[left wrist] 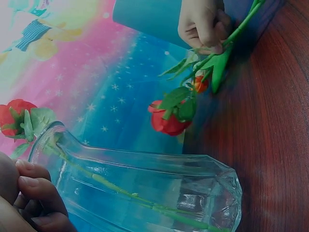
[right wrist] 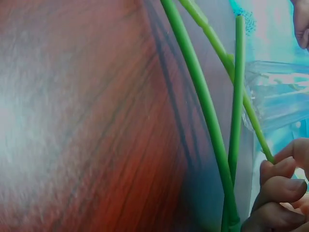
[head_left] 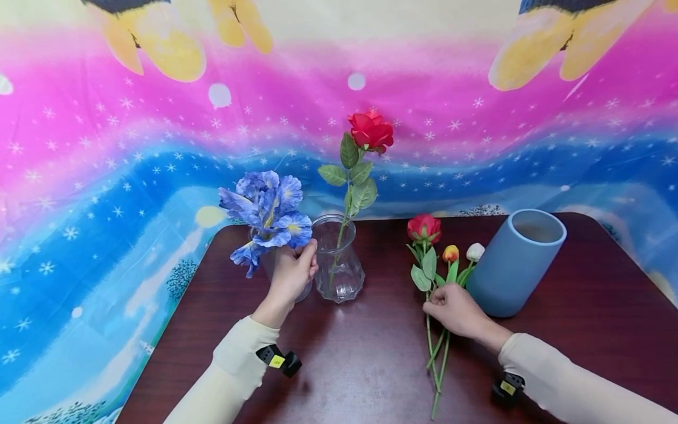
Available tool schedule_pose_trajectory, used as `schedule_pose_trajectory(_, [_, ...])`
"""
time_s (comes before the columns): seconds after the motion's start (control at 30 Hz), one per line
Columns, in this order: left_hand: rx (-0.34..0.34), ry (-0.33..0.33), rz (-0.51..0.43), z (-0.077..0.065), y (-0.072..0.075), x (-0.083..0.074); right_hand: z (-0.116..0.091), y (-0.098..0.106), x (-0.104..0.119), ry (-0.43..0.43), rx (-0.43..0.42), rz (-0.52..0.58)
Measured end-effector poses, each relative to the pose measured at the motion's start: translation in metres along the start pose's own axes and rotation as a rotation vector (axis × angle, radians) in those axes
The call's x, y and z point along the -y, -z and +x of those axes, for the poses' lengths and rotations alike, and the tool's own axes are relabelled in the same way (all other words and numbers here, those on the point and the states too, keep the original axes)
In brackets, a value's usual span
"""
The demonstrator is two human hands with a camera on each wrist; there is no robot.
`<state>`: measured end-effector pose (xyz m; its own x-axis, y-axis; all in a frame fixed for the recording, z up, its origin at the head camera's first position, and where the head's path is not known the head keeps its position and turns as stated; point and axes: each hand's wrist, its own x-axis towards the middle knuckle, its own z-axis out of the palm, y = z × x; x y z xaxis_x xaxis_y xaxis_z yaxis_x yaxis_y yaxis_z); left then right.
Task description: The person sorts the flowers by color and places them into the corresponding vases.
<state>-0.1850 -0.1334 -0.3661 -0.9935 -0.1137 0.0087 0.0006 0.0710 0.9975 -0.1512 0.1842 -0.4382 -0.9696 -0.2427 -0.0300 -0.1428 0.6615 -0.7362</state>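
Only the head view shows blue petals [head_left: 271, 213].

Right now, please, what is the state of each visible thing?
Left hand: gripping blue flower
Blue flower: open bloom
Clear vase: upright, holding tall rose
Tall rose: open, leaning slightly
Second clear vase: partly hidden
Right hand: pinching lower rose's stem
Lower rose: open, held
Orange tulip: bud-shaped
White tulip: bud-shaped
Blue vase: upright
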Motion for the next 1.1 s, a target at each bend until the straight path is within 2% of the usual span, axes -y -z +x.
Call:
schedule_pose_trajectory(0.4, [0.006, 0.004, 0.005, -0.001, 0.001, 0.000, -0.004, -0.006, 0.009, -0.009, -0.082, 0.065])
schedule_pose_trajectory(0.8, [0.001, 0.007, -0.006, -0.001, -0.001, -0.001, -0.009, -0.005, 0.017, 0.068, -0.184, 0.101])
schedule_pose_trajectory(1.1, [0.003, -0.006, 0.015, 0.000, 0.000, -0.001, -0.012, -0.004, 0.023, 0.082, -0.225, 0.140])
